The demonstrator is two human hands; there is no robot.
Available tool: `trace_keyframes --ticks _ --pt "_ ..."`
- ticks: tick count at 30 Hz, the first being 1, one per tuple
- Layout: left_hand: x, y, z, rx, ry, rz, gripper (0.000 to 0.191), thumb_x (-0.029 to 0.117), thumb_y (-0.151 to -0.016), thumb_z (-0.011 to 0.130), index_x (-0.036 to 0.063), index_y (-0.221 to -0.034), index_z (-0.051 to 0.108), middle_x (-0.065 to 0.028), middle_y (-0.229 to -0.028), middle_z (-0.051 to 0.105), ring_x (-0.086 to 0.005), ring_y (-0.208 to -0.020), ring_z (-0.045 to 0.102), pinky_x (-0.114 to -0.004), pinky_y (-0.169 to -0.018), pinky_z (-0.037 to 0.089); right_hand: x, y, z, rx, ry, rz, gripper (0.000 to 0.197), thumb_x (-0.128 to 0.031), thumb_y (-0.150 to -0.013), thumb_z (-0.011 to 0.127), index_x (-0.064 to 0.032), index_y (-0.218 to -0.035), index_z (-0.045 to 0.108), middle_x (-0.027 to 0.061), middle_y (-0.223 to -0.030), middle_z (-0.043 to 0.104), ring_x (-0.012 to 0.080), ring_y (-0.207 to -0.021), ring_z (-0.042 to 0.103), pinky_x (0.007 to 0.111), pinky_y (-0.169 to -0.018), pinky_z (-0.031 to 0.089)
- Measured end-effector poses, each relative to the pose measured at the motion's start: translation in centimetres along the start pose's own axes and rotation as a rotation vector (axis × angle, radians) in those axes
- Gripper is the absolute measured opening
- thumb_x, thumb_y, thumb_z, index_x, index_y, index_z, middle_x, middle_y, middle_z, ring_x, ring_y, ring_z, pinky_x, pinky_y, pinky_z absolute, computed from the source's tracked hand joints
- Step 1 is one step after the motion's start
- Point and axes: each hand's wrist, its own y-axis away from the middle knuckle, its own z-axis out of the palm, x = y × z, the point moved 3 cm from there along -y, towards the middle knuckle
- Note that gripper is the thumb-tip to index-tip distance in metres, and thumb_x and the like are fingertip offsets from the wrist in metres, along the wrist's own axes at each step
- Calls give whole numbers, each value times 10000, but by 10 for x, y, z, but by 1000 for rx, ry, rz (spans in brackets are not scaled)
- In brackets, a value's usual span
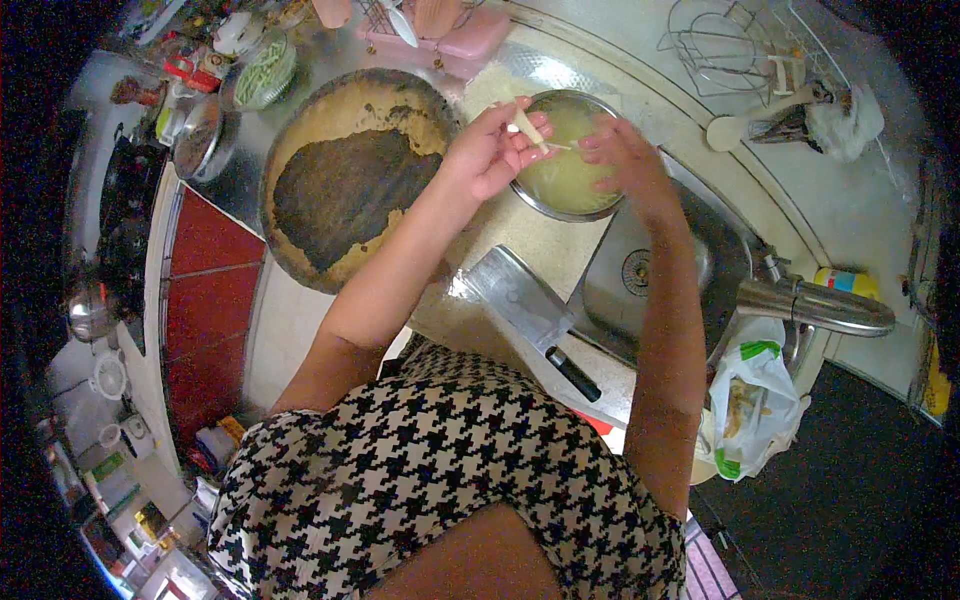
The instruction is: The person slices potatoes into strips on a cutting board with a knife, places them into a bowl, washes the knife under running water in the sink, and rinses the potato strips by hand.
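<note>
A round metal bowl of yellowish liquid with pale strips in it stands on the counter by the sink. At its left rim my left hand holds a pale, stick-like piece between its fingers. My right hand hovers over the bowl's right side, blurred and with its fingers apart; a thin pale strip lies between the two hands, and I cannot tell whether the right fingers touch it. Nearer to me, a cleaver with a black handle lies flat on the counter. To the left is a round wooden chopping board with a large dark patch.
The steel sink and its faucet are at the right, with a white plastic bag below. A bowl of green beans and a metal bowl stand at the upper left. A pink container sits behind the board.
</note>
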Motion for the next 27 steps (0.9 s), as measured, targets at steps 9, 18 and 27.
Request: trace_keyframes --ticks 9,18,27 --pt "23 56 -38 65 70 -31 219 198 -834 519 65 -1007 510 -76 -819 565 -228 -747 582 -495 -834 452 10 -13 26 -131 956 -391 535 -371 -702 598 -73 -1131 480 163 -1032 568 348 -935 543 396 -791 450" --pt "39 111 -84 308 82 -5 130 165 -830 538 67 -915 534 -41 -707 556 -165 -618 552 -393 -686 506 -7 -13 87 -192 1329 -156 740 -386 -588 673 -35 -1172 385 195 -959 575 329 -862 577 418 -748 471" --pt "43 135 -84 282 86 -5 117 165 -852 499 64 -908 514 -39 -697 528 -168 -617 525 -379 -683 492 70 -37 68 -285 1057 -132 699 -325 -657 651 24 -1182 349 205 -1008 565 308 -941 556 399 -830 435"
